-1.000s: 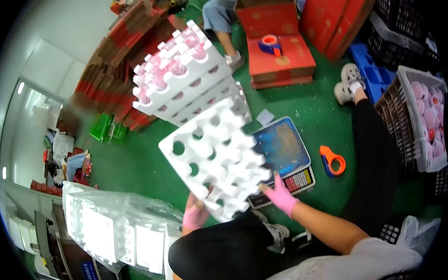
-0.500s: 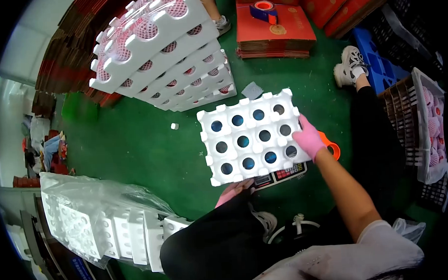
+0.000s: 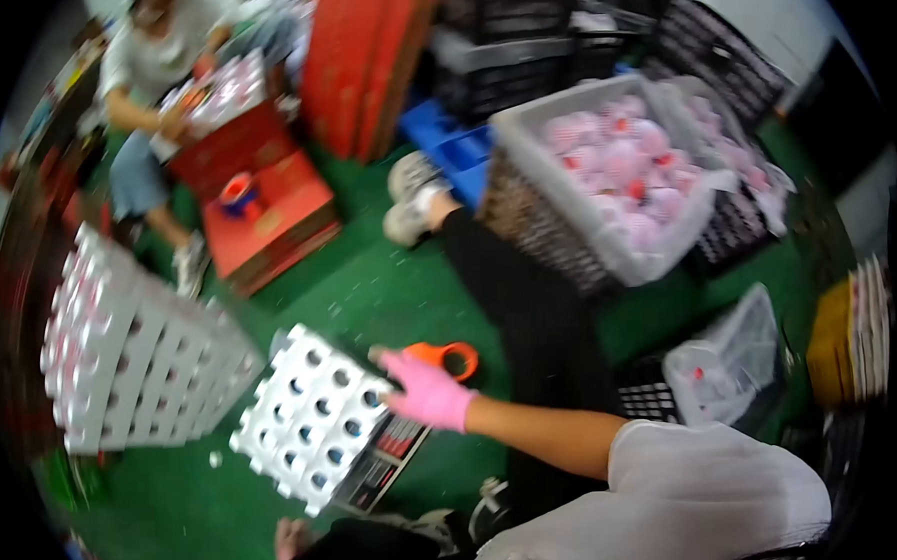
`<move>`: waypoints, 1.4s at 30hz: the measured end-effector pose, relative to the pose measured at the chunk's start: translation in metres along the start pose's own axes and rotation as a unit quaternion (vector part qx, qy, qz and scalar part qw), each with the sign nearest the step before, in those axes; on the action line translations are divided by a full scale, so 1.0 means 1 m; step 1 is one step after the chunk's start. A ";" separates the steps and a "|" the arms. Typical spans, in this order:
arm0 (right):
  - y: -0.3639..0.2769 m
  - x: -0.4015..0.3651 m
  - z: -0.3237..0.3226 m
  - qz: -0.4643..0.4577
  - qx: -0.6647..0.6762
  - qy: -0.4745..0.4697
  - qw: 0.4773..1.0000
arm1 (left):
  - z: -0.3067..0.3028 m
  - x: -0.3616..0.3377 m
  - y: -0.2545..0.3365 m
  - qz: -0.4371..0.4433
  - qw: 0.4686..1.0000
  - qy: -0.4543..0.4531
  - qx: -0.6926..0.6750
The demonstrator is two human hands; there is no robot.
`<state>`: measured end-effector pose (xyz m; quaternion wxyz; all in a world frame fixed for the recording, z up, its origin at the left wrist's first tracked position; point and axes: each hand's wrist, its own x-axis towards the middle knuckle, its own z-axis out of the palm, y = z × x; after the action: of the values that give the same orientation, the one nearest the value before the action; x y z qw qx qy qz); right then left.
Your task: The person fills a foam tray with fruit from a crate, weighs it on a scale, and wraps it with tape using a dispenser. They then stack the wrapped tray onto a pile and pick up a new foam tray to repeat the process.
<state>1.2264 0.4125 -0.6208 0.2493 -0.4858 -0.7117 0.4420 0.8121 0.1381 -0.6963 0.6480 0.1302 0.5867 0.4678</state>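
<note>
A white foam tray (image 3: 309, 418) with round holes lies flat on a weighing scale (image 3: 388, 455) on the green floor. My right hand (image 3: 425, 390), in a pink glove, grips the tray's right edge. Only a small part of my left hand (image 3: 288, 535) shows at the bottom, just below the tray and apart from it; its fingers are too blurred to read. An orange tape dispenser (image 3: 450, 359) lies right behind my right hand.
A stack of foam trays filled with pink-netted fruit (image 3: 131, 354) stands left. A crate of the same fruit (image 3: 614, 168) is at the back right, red cartons (image 3: 265, 208) behind. Another person (image 3: 150, 83) sits at the far left. My black-trousered leg (image 3: 519, 297) stretches forward.
The view has swung to the right and blurred. The tray has gone down flat onto the scale, my right hand still on its edge; my left hand has come off it.
</note>
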 end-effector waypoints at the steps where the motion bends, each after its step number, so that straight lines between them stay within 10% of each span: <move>1: -0.014 -0.027 -0.028 0.018 0.048 -0.031 0.998 | -0.049 0.013 0.014 0.071 0.995 -0.065 -0.013; 2: -0.019 -0.055 -0.054 -0.005 0.045 -0.009 0.999 | -0.093 0.024 0.030 0.139 0.981 -0.132 -0.035; 4: -0.020 -0.121 -0.110 -0.035 0.005 0.031 0.999 | 0.108 -0.069 0.143 0.150 0.958 0.235 0.064; 11: -0.009 -0.226 -0.294 -0.056 -0.379 0.377 0.843 | 0.229 -0.056 0.289 0.304 0.899 -0.090 0.302; 16: 0.039 -0.153 -0.357 -0.063 -0.490 0.122 0.861 | 0.371 -0.092 0.261 0.197 0.845 -0.232 0.439; 21: 0.043 -0.123 -0.345 -0.118 -0.568 0.122 0.805 | 0.402 -0.145 0.213 0.147 0.772 -0.327 0.525; 30: -0.021 -0.029 -0.348 -0.078 -0.325 0.048 0.941 | 0.379 -0.102 0.194 0.073 0.886 -0.210 0.407; 38: 0.050 0.025 -0.430 0.042 -0.557 -0.094 0.824 | 0.375 -0.095 0.141 0.242 0.968 0.041 0.056; 42: -0.014 -0.010 -0.380 -0.090 -0.129 0.121 0.980 | 0.419 -0.079 0.084 0.244 0.970 -0.012 -0.010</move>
<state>1.5221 0.5486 -0.4232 0.3075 -0.4975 -0.7684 0.2598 1.1541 0.2822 -0.4693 0.5227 0.2686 0.5242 0.6162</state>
